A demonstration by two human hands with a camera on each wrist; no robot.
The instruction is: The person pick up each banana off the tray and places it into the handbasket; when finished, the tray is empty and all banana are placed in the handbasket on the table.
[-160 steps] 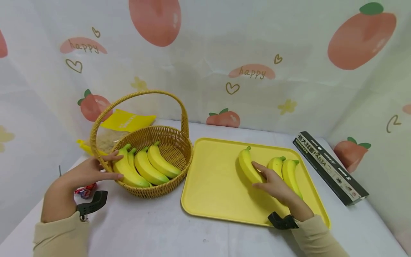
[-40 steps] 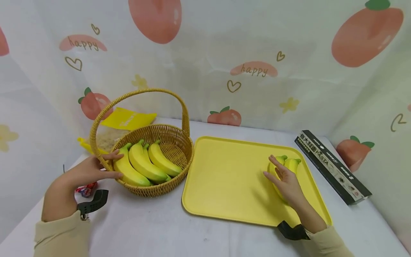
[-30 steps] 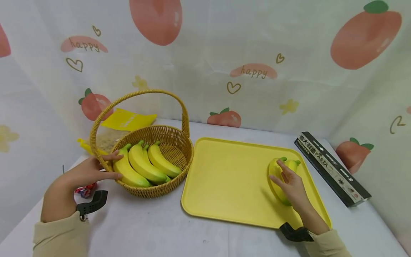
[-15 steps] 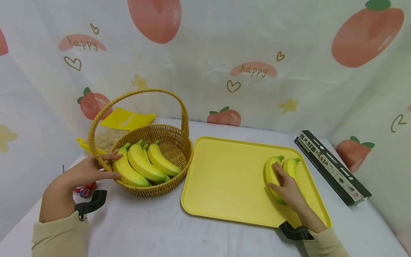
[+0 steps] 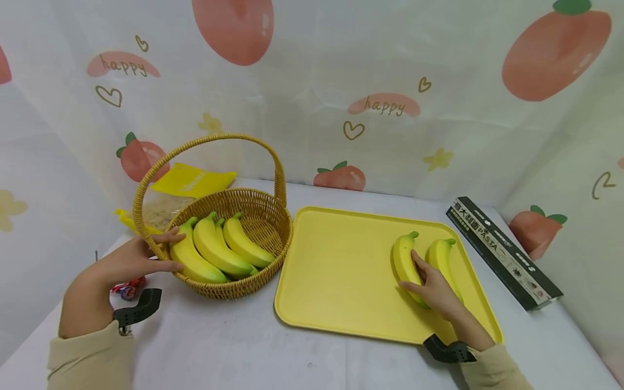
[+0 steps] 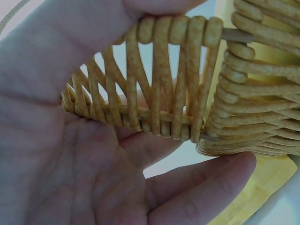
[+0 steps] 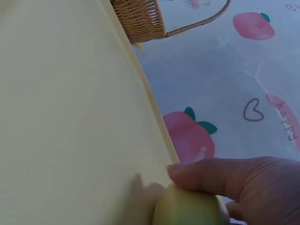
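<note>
My right hand (image 5: 436, 287) grips a yellow banana (image 5: 403, 260) between thumb and fingers, over the yellow tray (image 5: 336, 271). In the right wrist view the thumb lies on the banana's rounded end (image 7: 190, 208), with the rest cut off by the frame. One more banana (image 5: 441, 260) rests on the tray just right of that hand. At the left, a wicker basket (image 5: 234, 290) contains several bananas (image 5: 219, 249). My left hand (image 5: 138, 259) holds the basket where its handle meets the rim; the left wrist view has the woven handle (image 6: 159, 79) between thumb and fingers.
Behind the basket lies a yellow bag (image 5: 195, 181) with a see-through part. A long black pasta box (image 5: 502, 252) is right of the tray. A small red wrapped item (image 5: 129, 288) sits by the left wrist. A printed curtain (image 5: 312, 97) closes off the back.
One banana has gone from the tray and another lies in the basket. My right hand came back over the tray, took hold of a banana and shifted it left, away from the last one.
</note>
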